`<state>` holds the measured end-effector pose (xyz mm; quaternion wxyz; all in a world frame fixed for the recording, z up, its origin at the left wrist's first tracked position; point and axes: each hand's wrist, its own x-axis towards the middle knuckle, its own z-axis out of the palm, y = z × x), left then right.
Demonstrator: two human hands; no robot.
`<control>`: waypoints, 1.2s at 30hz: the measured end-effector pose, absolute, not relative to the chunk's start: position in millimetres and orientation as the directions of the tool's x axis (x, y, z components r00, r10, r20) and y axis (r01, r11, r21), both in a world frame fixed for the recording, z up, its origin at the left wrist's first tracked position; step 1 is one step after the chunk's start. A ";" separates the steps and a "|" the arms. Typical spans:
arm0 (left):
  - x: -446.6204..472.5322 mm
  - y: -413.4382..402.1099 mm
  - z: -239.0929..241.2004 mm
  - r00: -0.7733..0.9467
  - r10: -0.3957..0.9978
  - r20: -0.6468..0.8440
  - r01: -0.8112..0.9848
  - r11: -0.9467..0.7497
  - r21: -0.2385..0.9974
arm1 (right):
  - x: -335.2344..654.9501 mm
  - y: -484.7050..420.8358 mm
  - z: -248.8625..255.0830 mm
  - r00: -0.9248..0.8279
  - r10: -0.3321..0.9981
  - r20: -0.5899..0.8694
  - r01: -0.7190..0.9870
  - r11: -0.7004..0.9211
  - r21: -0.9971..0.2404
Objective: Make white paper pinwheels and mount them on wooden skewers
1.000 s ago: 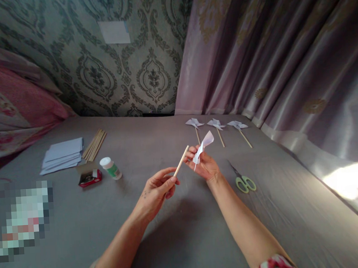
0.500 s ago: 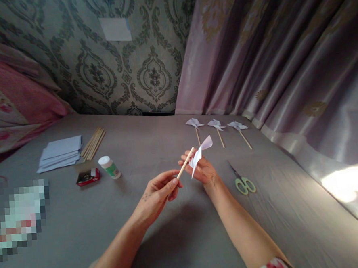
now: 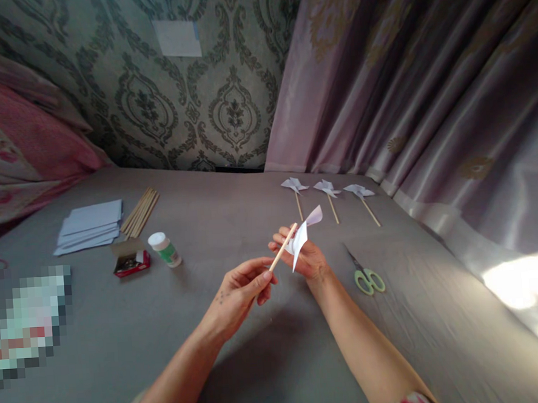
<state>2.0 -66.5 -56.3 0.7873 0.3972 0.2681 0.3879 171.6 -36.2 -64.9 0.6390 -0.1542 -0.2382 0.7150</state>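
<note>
A white paper pinwheel on a pale wooden stick is held up over the middle of the grey cloth. My left hand pinches the lower end of the stick between thumb and fingers. The stick tilts up to the right, and the folded paper blades sit by its upper end. Behind the blades is my right hand, palm up with its fingers stretched out. The blades partly cover that hand, so I cannot tell whether it touches the paper.
Three pinwheels lie in a row at the back right, with green-handled scissors nearer me. To the left are stacked white paper, a bundle of wooden sticks, a white-capped bottle and an open red box of small metal pieces.
The pinwheel has shifted slightly right and down in the view, and its blades are turned a little. Both hands keep nearly the same pose. The camera view has shifted slightly.
</note>
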 end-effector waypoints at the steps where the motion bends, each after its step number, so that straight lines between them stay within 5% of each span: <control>1: 2.1 -66.6 -56.2 0.555 0.824 -0.116 -0.397 0.385 0.833 | 171.5 -36.4 -64.8 -0.138 0.986 0.090 -0.838 -0.068 -0.541; 36: 2.2 -65.9 -57.1 0.554 0.824 -0.118 -0.399 0.387 0.832 | 172.6 -36.2 -67.0 -0.136 0.987 0.088 -0.830 -0.065 -0.554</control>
